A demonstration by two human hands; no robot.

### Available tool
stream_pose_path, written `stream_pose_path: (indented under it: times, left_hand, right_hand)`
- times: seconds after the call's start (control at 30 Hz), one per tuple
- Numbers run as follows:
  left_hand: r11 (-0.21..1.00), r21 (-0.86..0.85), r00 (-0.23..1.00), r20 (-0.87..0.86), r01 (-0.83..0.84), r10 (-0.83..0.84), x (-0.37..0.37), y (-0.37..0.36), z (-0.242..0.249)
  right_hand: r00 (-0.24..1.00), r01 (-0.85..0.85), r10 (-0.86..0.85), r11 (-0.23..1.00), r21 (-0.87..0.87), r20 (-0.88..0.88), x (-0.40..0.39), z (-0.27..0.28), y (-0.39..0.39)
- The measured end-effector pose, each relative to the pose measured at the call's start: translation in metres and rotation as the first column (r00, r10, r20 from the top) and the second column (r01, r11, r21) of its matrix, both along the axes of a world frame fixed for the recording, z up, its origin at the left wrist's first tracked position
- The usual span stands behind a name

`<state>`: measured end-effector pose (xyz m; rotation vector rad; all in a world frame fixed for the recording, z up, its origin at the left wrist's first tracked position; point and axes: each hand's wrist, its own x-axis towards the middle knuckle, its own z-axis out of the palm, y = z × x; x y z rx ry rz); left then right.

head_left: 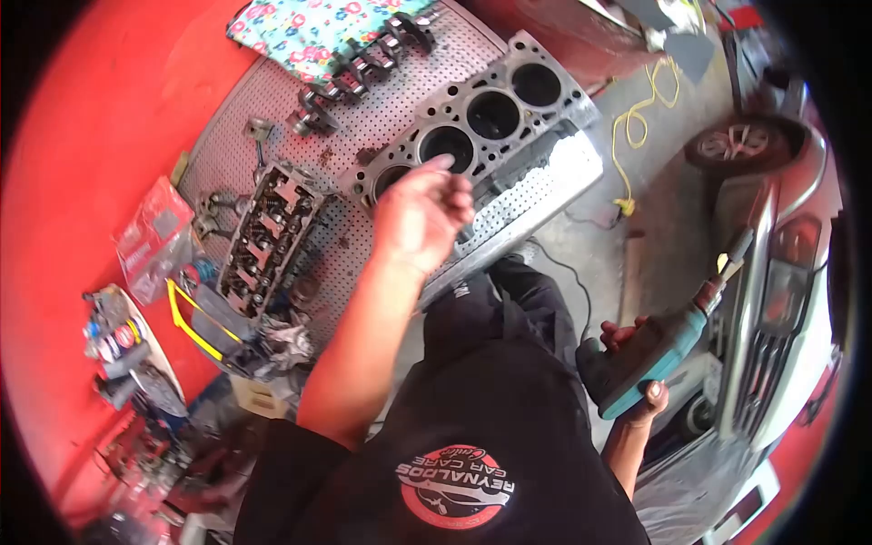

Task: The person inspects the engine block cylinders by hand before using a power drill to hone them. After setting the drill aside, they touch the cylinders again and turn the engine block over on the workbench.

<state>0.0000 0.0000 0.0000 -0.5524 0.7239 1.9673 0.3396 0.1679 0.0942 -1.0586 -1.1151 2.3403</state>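
Note:
My left hand (425,211) hovers over the engine block (509,150), fingers loosely curled and nothing in them. Its uppermost fingertip overlaps the rim of one cylinder bore (447,148) in this view. Out to the right, my right hand (649,400) grips a teal power drill (658,359) by its rear and handle. The drill points up and away to the right, with a grey attachment (738,254) in its chuck. The block rests with its bores facing up on a perforated metal table (218,145).
A crankshaft (363,73) lies behind the block beside a flowered cloth (300,36). On the left are a cylinder head (272,232), pistons with rods (218,209) and a plastic bag (156,238). A yellow cord (631,127) trails on the floor; a car (772,300) stands close at right.

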Motion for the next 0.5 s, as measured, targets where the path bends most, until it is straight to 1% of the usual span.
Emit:
stream_pose_path:
  times: [0.03,0.07,0.1,0.13,0.17,0.2,0.27,0.37,0.4,0.5]
  left_hand:
    - [0.999,0.038,0.997,-0.076,-0.011,0.014,0.012,0.016,-0.004]
    - [0.996,0.053,0.994,-0.080,-0.069,0.073,0.019,0.034,-0.007]
    - [0.975,0.172,0.990,0.033,-0.138,0.134,0.009,0.046,-0.009]
    - [0.943,0.271,0.979,0.002,-0.195,0.202,-0.006,0.062,-0.020]
    - [0.930,0.247,0.962,0.075,-0.273,0.263,0.015,0.050,-0.022]
    - [0.904,0.249,0.937,0.090,-0.348,0.337,0.020,0.049,-0.026]
    - [0.823,0.291,0.872,0.126,-0.488,0.473,0.020,0.064,-0.029]
    - [0.761,0.307,0.814,0.092,-0.572,0.574,0.033,0.083,-0.022]
    - [0.744,0.366,0.812,0.060,-0.559,0.581,0.037,0.089,-0.024]
    - [0.745,0.380,0.799,-0.023,-0.549,0.600,0.042,0.100,-0.027]
  right_hand:
    - [1.000,-0.013,0.013,1.000,-0.002,0.007,-0.002,-0.006,0.014]
    - [1.000,-0.025,0.025,1.000,-0.010,0.015,-0.003,-0.014,0.028]
    - [0.998,-0.064,0.064,0.994,0.085,0.000,-0.016,0.000,0.028]
    - [0.992,-0.106,0.112,0.989,0.104,-0.050,-0.029,-0.015,0.043]
    - [0.989,-0.148,0.148,0.989,0.009,0.015,-0.019,0.004,0.039]
    - [0.982,-0.182,0.183,0.983,-0.024,0.046,-0.023,0.007,0.045]
    - [0.962,-0.268,0.269,0.963,-0.032,0.043,-0.038,0.001,0.070]
    - [0.914,-0.398,0.399,0.917,-0.033,0.067,-0.049,0.000,0.116]
    - [0.897,-0.438,0.439,0.898,-0.040,0.056,-0.053,0.000,0.131]
    - [0.837,-0.544,0.545,0.838,-0.029,0.049,-0.065,0.005,0.162]
